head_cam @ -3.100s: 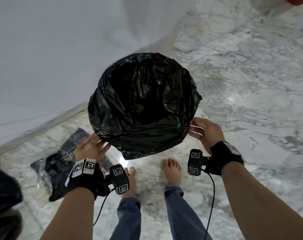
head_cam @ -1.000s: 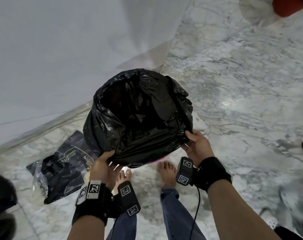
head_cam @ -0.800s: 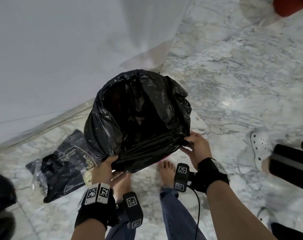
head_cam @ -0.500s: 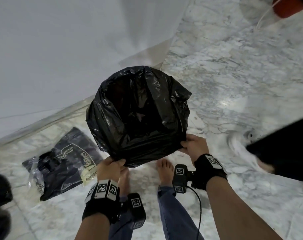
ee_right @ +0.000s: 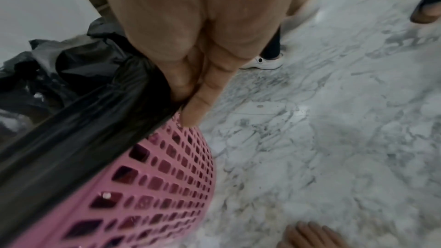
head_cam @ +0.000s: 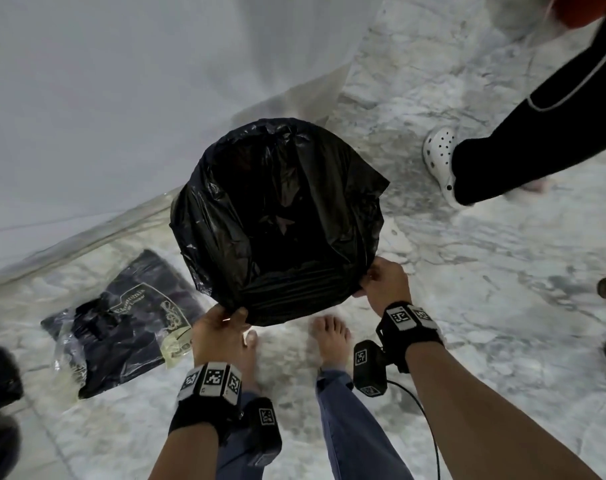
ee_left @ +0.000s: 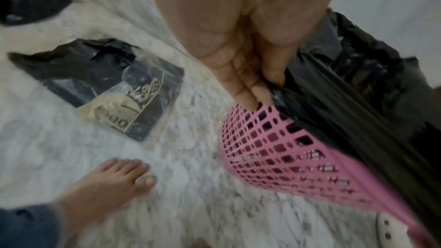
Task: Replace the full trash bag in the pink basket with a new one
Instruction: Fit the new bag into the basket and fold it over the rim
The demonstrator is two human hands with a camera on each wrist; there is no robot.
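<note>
1. Black trash bag (head_cam: 277, 216): I see it lining the pink basket (ee_left: 274, 150), mouth open, its edge folded down over the rim. It sits at centre of the head view, at 12 o'clock from my bare feet (head_cam: 331, 337). Against half a second ago, the near edge now lies flatter and smoother between the two hands.

2. Left hand (head_cam: 213, 329): at 7 o'clock on the bag's mouth. Thumb and fingers (ee_left: 248, 90) pinch the bag's hem in a narrow grip; in the left wrist view the fingertips touch the pink lattice just below the plastic. It holds the same corner as before.

3. Right hand (head_cam: 386, 282): at 4 o'clock on the mouth, pinching the hem likewise, one fingertip against the basket wall in the right wrist view. It sits slightly higher in the head view than a half-second ago.

4. Pink basket: on the marble floor (head_cam: 485, 254), only its perforated side showing in the wrist views; hidden under the bag in the head view.

5. Packet of bags (head_cam: 121, 323): clear wrapper, dark contents, printed label, lying at 9 o'clock from the basket, apart from it. Unmoved.

6. Second person's leg (head_cam: 537, 116), dark trousers, white clog (head_cam: 440, 161): at 2 o'clock, well apart. Earlier a blur at 3 o'clock, now farther away.
</note>
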